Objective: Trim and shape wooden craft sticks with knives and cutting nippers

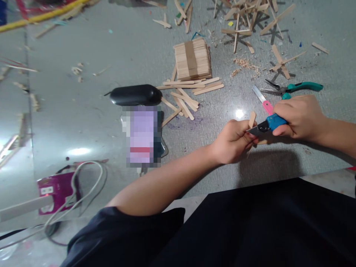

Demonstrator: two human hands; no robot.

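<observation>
My left hand (pixel 236 141) is closed on a wooden craft stick (pixel 252 119), whose rounded end sticks up past the fingers. In my right hand (pixel 296 116) is a blue utility knife (pixel 276 121), gripped by its handle. Its blade lies against the stick, right by my left fingertips. Another piece of wood shows below the blade, partly hidden by the hands. Just beyond my right hand lie a pink-handled cutter (pixel 267 106) and pliers with green handles (pixel 303 86).
A banded bundle of craft sticks (pixel 204 59) stands mid-table, with loose sticks (pixel 183 100) before it. Joined stick shapes (pixel 282 63) lie at the far right near wood shavings (pixel 244 63). Leftward are a black case (pixel 136 95), a blurred-out phone (pixel 141 135), a white cable (pixel 91 163) and a purple packet (pixel 59 191).
</observation>
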